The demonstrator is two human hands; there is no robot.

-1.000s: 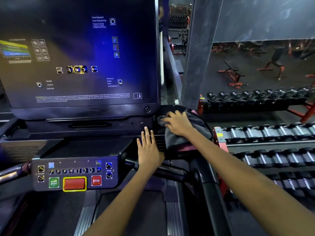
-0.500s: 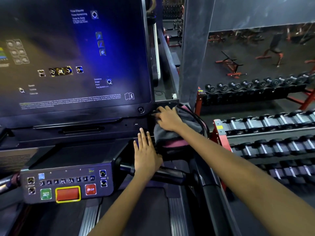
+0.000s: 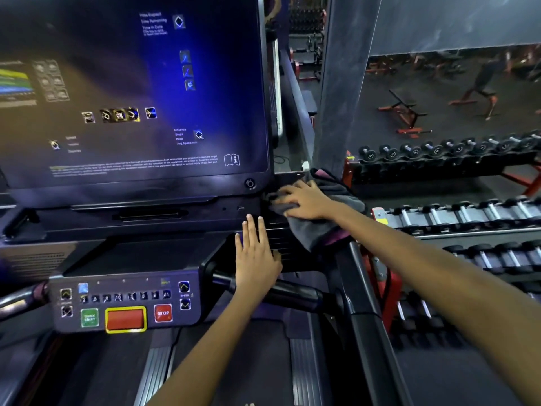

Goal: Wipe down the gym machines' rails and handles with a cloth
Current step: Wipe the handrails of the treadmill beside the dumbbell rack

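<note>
Pressing down on the crumpled grey cloth with a pink edge [image 3: 316, 227], the right hand [image 3: 304, 200] has slid a little leftward along the treadmill's dark plastic console ledge [image 3: 278, 238] since half a second ago, so that its fingertips now reach the lower right corner of the large dark touchscreen [image 3: 131, 92]. Its fingers lie nearly straight and slightly spread over the cloth, which is bunched on the ledge's right end, just above the black side rail [image 3: 369, 312]. The left hand [image 3: 257, 259] has stayed where it was, flat on the ledge with palm down, four fingers straight and close together, its heel over the black cylindrical handlebar [image 3: 292, 291]. Both forearms reach in from the bottom edge.

One cloth, one screen and two hands are in view. On the grey control panel [image 3: 128, 303] sit one green button, one large red button framed in yellow, and one round red STOP button. Two tiers of racked dumbbells [image 3: 456, 215] run along the right.
</note>
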